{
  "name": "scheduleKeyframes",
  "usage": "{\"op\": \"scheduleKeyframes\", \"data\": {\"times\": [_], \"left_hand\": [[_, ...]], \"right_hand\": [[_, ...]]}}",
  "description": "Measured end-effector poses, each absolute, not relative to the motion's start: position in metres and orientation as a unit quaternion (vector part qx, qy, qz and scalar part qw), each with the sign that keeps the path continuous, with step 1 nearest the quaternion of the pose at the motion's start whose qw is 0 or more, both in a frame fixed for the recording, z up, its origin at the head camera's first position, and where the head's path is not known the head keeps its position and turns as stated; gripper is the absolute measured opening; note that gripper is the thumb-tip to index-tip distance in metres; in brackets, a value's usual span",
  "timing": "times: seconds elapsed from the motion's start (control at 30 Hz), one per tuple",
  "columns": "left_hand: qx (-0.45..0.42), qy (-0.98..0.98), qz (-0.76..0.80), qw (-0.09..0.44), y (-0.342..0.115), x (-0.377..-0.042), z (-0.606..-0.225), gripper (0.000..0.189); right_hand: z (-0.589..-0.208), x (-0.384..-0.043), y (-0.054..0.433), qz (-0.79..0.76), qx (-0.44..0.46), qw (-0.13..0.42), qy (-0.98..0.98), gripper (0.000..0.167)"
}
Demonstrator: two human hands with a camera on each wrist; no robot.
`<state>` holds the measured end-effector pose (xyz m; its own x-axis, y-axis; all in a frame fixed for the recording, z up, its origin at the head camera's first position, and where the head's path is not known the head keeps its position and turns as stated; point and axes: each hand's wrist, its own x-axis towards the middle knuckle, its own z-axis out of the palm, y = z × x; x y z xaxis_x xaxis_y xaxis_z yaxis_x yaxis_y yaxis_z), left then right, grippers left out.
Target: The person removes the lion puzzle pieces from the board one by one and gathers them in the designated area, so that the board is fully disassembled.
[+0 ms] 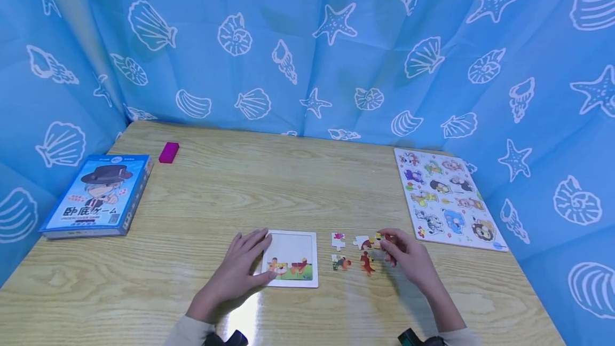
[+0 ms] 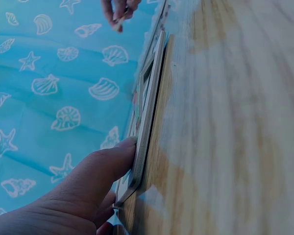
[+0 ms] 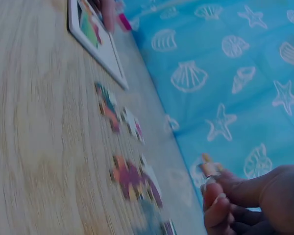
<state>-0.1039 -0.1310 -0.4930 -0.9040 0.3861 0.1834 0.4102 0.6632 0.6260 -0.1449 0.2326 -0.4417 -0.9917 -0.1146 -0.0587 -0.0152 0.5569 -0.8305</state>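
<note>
A square white puzzle tray (image 1: pixel 293 284) lies in front of me, with joined picture pieces (image 1: pixel 299 267) along its near side. My left hand (image 1: pixel 242 266) rests at the tray's left side, fingers extended and thumb pressing over its front left part. In the left wrist view, the thumb (image 2: pixel 110 159) touches the tray's edge (image 2: pixel 149 115). My right hand (image 1: pixel 408 256) is raised over the loose pieces at the right. Between its thumb and fingertips it pinches a small puzzle piece (image 3: pixel 209 168). Loose puzzle pieces (image 1: pixel 341 262) lie between the tray and the right hand.
A blue game box (image 1: pixel 98 196) lies at the left, with a magenta block (image 1: pixel 169 152) beyond it. An animal picture board (image 1: pixel 447 199) lies at the right. A blue curtain (image 1: pixel 307 57) with white shells hangs behind and beside the wooden table (image 1: pixel 288 186).
</note>
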Motion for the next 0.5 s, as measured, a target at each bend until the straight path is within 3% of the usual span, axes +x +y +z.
{"op": "scheduleKeyframes", "data": {"times": [0.5], "left_hand": [[-0.215, -0.91, -0.354, 0.012, -0.131, -0.103, -0.489, 0.073]], "right_hand": [[-0.448, -0.135, 0.262, -0.445, 0.032, 0.11, 0.888, 0.026]]}}
